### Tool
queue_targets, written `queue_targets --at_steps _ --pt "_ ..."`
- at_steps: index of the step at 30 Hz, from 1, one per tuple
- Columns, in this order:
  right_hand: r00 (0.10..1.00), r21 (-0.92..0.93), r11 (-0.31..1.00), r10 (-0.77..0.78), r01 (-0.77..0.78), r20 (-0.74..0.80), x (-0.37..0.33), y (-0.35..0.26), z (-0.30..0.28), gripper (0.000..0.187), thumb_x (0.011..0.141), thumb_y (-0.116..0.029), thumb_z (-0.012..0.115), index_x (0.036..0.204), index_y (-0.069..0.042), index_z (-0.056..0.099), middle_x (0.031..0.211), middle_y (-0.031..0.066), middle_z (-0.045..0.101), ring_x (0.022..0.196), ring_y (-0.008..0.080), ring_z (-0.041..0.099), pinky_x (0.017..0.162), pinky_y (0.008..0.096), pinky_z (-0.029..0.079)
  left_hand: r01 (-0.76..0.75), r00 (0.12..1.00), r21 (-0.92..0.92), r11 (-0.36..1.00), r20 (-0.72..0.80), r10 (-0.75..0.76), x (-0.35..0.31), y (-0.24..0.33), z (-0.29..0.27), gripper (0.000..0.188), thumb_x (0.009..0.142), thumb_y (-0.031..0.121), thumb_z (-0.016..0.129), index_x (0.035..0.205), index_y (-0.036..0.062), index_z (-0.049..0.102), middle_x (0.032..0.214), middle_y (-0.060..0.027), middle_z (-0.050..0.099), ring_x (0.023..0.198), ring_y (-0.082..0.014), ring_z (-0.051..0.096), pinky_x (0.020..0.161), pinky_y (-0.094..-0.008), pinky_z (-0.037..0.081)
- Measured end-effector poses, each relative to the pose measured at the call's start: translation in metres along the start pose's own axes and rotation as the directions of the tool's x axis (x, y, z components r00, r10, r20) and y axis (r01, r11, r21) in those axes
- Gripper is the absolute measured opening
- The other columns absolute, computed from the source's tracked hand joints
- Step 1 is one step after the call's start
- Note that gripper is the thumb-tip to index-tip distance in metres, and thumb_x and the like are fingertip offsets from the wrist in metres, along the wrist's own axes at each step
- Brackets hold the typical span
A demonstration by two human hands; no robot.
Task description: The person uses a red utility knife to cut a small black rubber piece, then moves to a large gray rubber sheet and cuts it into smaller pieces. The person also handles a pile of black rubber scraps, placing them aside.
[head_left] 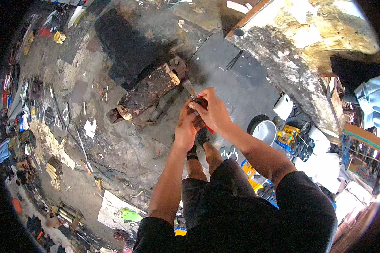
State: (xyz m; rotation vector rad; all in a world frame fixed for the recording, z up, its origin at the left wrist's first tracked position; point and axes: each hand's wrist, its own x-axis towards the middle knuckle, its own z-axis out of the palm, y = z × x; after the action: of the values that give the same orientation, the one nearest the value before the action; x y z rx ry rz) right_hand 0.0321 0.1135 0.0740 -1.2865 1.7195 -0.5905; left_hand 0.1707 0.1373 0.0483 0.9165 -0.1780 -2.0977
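One flat-bladed tool (190, 89) sits between the left hand (185, 127) and the right hand (213, 111), out in front of the person's legs, its pale metal end pointing up and left toward a log (147, 93) held low over the floor. Both hands are closed on the tool and brought together, nearly touching; what the inner fingers do underneath is hidden. Some red material (209, 129) shows below the right hand, though I cannot tell whether it belongs to the handle.

Doing this hold well, I judge, calls for one hand to carry the tool firmly while the other works lightly, with every fingertip behind the blade's end and off its edges. Turning the tool with small finger movements looks safer than twisting the wrists, and the bare metal is best pointed away from the legs. A glance at the grip before pressing harder would help, since the palms hide so much of it.

As for pose, the left forearm rises steeply from the lower edge, almost straight, its fingers curled up near the base of the blade. The right forearm slants in from the lower right with its elbow bent, and that hand comes over from the side, index finger bent above and thumb reaching across toward the left fingers.
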Motion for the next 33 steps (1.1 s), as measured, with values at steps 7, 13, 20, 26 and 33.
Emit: queue_targets --at_steps 7,13,20,26,33 --pt "0.972 -0.152 0.971 -0.201 0.182 -0.119 -0.028 -0.025 -0.039 0.032 0.092 -0.029 0.070 0.103 -0.002 0.056 0.100 0.0231 0.062 0.088 0.0441 0.065 0.075 0.0496 0.052 -0.187 0.979 0.675 0.713 0.071 0.189 -0.028 -0.006 0.033 0.058 0.099 0.000 0.048 0.153 0.0011 0.028 0.130 -0.0146 0.058 0.118 -0.0200 0.059 0.099 -0.0320 0.048" --pt "0.888 -0.177 0.911 -0.405 0.372 -0.219 -0.058 -0.076 -0.068 0.027 0.091 -0.026 0.070 0.099 -0.002 0.059 0.088 0.0194 0.061 0.083 0.0397 0.064 0.070 0.0482 0.052 -0.315 0.930 0.733 0.603 0.113 0.348 -0.063 0.022 0.093 0.040 0.103 0.003 0.043 0.143 -0.0005 0.038 0.121 -0.0151 0.060 0.104 -0.0185 0.063 0.086 -0.0320 0.053" --pt "0.814 -0.208 0.846 -0.531 0.491 -0.236 -0.094 -0.115 -0.092 0.027 0.091 -0.023 0.069 0.103 -0.001 0.060 0.087 0.0184 0.061 0.079 0.0397 0.064 0.067 0.0476 0.053 -0.355 0.911 0.775 0.523 0.160 0.381 -0.110 0.046 0.124 0.035 0.103 0.005 0.052 0.136 0.0027 0.045 0.105 -0.0105 0.064 0.072 -0.0111 0.062 0.059 -0.0280 0.054" --pt "0.870 -0.075 0.920 -0.388 0.384 -0.304 -0.118 -0.127 -0.081 0.028 0.092 -0.022 0.067 0.108 -0.001 0.058 0.092 0.0202 0.060 0.082 0.0415 0.062 0.071 0.0477 0.052 -0.432 0.885 0.724 0.538 0.223 0.409 -0.134 0.050 0.118 0.034 0.102 0.010 0.057 0.135 0.0031 0.049 0.100 -0.0078 0.064 0.070 -0.0098 0.061 0.059 -0.0252 0.055" --pt "0.822 -0.070 0.869 -0.488 0.490 -0.295 -0.147 -0.138 -0.072 0.026 0.093 -0.021 0.066 0.106 0.000 0.058 0.093 0.0213 0.060 0.088 0.0429 0.062 0.076 0.0489 0.052 -0.468 0.872 0.707 0.531 0.273 0.405 -0.168 0.059 0.112 0.034 0.101 0.004 0.055 0.134 0.0047 0.050 0.099 -0.0047 0.062 0.073 -0.0078 0.060 0.059 -0.0240 0.054"
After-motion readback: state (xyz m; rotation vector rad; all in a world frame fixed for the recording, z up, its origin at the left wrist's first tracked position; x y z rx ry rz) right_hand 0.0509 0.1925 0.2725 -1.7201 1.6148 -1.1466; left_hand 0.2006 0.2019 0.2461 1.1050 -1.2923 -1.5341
